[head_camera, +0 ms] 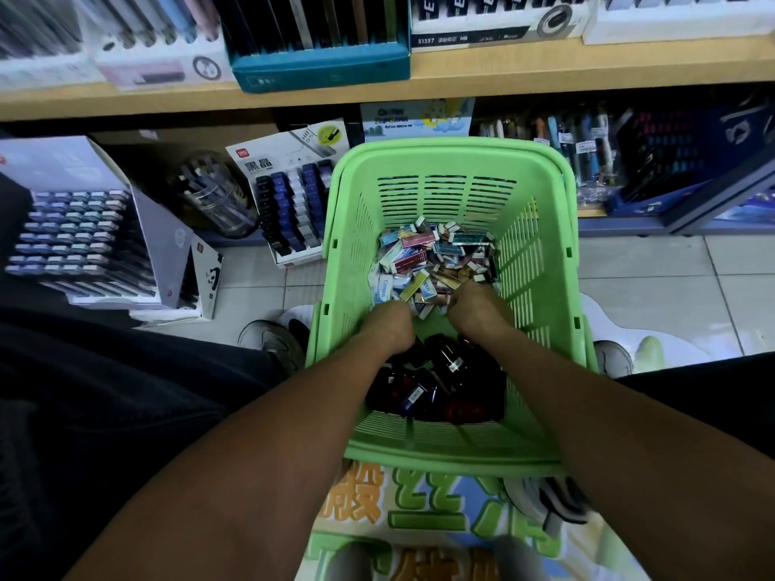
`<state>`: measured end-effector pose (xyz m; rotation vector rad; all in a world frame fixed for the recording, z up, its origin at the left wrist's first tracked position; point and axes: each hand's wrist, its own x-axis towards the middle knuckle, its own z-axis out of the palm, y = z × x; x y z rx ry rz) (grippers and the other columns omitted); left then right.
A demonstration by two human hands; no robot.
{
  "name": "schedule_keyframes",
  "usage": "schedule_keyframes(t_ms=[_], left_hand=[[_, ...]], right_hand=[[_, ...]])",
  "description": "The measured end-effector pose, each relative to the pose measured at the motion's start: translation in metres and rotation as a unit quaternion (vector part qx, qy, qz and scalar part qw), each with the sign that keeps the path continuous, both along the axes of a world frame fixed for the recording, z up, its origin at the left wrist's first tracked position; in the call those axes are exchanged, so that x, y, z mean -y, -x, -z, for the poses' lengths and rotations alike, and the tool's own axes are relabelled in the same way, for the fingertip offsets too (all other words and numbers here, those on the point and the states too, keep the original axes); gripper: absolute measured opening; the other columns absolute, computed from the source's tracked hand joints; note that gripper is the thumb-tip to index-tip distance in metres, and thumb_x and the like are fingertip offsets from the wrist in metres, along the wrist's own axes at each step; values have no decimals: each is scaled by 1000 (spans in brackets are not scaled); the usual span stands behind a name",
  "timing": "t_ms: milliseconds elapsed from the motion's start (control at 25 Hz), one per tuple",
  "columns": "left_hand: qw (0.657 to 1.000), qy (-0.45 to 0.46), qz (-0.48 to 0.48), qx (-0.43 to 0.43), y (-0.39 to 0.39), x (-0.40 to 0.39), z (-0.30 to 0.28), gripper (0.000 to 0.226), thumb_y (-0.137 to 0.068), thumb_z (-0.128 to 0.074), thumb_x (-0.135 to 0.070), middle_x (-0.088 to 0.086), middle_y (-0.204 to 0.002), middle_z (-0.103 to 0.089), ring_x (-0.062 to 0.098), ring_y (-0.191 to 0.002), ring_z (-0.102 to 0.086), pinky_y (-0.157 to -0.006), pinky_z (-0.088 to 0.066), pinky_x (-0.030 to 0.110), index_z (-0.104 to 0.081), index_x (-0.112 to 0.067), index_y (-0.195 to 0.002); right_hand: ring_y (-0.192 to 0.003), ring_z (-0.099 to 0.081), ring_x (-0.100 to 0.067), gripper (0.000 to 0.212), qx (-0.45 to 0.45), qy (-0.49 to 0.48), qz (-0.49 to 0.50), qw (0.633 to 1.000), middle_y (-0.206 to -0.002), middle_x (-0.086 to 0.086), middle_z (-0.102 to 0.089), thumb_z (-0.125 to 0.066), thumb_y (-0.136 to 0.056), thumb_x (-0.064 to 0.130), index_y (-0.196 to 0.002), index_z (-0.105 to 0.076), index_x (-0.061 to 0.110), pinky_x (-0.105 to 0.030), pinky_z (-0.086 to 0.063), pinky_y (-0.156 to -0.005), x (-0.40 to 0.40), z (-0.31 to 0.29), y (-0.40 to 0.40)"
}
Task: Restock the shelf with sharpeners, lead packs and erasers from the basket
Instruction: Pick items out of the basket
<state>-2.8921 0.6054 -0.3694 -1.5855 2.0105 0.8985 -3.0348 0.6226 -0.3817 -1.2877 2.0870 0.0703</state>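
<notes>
A green plastic basket stands on the floor in front of me. Its far half holds a heap of small erasers in coloured sleeves. Its near half holds dark sharpeners, black, red and blue. Both my hands reach down into the basket. My left hand and my right hand are buried in the near edge of the eraser heap, with the fingers hidden among the erasers. What they hold cannot be made out.
A lead-pack display box stands on the floor left of the basket, by a round clear tub and a grey display. The wooden shelf above carries pen and pencil boxes. My shoes flank the basket.
</notes>
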Motion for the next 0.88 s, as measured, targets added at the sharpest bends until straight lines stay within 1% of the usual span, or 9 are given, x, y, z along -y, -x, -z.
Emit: schedule_keyframes(t_ms=[80, 160, 280, 400, 480, 600, 680, 760, 880], left_hand=[[1000, -2, 19, 1, 2, -1, -1, 24, -92, -53, -3, 17, -116, -64, 32, -102, -63, -86, -53, 37, -61, -3, -115], [998, -31, 57, 15, 4, -7, 1, 28, -92, -55, -5, 18, -126, -57, 32, -107, -61, -88, -52, 38, -60, -4, -120], [993, -39, 105, 46, 8, -15, 3, 42, -92, -56, -9, 16, -142, -36, 35, -121, -53, -97, -48, 42, -52, -8, -134], [993, -36, 101, 45, 6, -11, -2, 34, -92, -56, -12, 17, -133, -50, 33, -114, -59, -93, -51, 40, -58, -6, -126], [995, -49, 76, 37, 3, -8, -1, 25, -92, -55, -9, 17, -120, -61, 30, -104, -63, -88, -54, 37, -63, -4, -115], [998, -32, 43, 36, 2, -10, 0, 21, -91, -56, -8, 16, -114, -64, 30, -101, -65, -87, -55, 38, -64, -4, -110], [998, -17, 39, 45, 5, -12, -1, 23, -91, -56, -10, 14, -115, -65, 29, -102, -64, -88, -55, 39, -63, -7, -113], [998, -18, 45, 51, 6, -12, 0, 26, -92, -55, -11, 13, -117, -65, 28, -104, -64, -89, -54, 39, -63, -8, -116], [997, -21, 51, 54, 7, -11, 1, 23, -92, -57, -11, 13, -114, -66, 28, -100, -64, -85, -54, 37, -64, -7, -114]], right_hand=[[-75, -64, -22, 14, -21, -39, -81, 996, -89, -9, -67, -59, -94, 13, -99, -71, 9, -31, -54, -74, -3, -2, 3], [-86, -66, -27, 17, -31, -84, -188, 978, -103, -13, -68, -58, -92, 11, -105, -69, 8, -34, -55, -80, -14, -1, -2], [-89, -64, -26, 21, -13, -145, -258, 955, -111, -13, -66, -57, -92, 10, -112, -66, 8, -32, -52, -73, -31, 5, -16], [-89, -64, -25, 20, 11, -147, -255, 956, -109, -11, -66, -55, -94, 15, -110, -65, 8, -30, -50, -71, -30, 6, -18], [-87, -64, -28, 14, -16, -100, -211, 972, -101, -10, -64, -54, -95, 13, -104, -64, 9, -31, -48, -69, -26, -3, -15], [-85, -64, -27, 7, -77, -60, -158, 983, -102, -9, -67, -55, -93, 12, -93, -62, 14, -30, -46, -68, -24, -6, -22], [-94, -67, -25, 15, -115, -107, -192, 969, -107, -5, -68, -57, -93, 12, -105, -66, 13, -31, -47, -68, -30, -3, -34], [-98, -67, -24, 22, -114, -138, -208, 962, -111, -5, -68, -59, -93, 12, -114, -67, 15, -31, -48, -68, -37, 7, -41], [-96, -68, -24, 18, -160, -73, -196, 965, -107, -7, -69, -58, -93, 12, -108, -68, 14, -30, -49, -69, -33, 3, -32]])
